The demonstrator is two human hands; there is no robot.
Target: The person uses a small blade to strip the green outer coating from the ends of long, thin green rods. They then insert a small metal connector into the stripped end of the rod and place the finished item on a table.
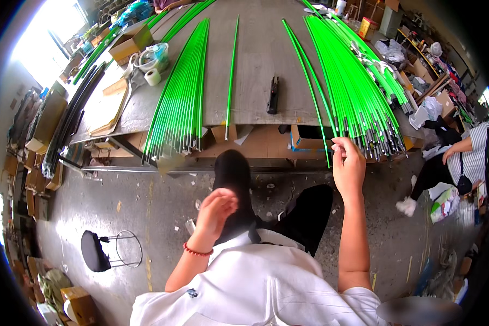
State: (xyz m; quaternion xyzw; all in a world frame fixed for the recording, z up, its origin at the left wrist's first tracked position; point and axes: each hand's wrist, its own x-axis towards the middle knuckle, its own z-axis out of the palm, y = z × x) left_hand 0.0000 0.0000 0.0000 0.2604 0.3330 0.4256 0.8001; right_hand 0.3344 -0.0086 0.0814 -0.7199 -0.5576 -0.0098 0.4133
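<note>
My right hand (pixel 348 165) is at the table's front edge, with thumb and fingers pinched at the lower end of a thin green rod (pixel 316 81). A second green rod (pixel 309 79) lies close beside it, its end sticking out past the edge. Just right of that hand spreads a thick fan of green rods (pixel 353 81) with dark and silvery tips. My left hand (pixel 217 209) hangs in front of my body, loosely curled, with nothing visible in it. A single green rod (pixel 232 81) lies mid-table, left of a black two-pronged tool (pixel 273 96). Further left lies another fan of green rods (pixel 185 87).
The grey table (pixel 255 54) also carries a cardboard box (pixel 131 43), a tape roll (pixel 152 77) and brown paper sheets (pixel 110 106). A black stool (pixel 95 251) lies on the floor at left. Another person (pixel 467 155) is at the right, beside cluttered shelves.
</note>
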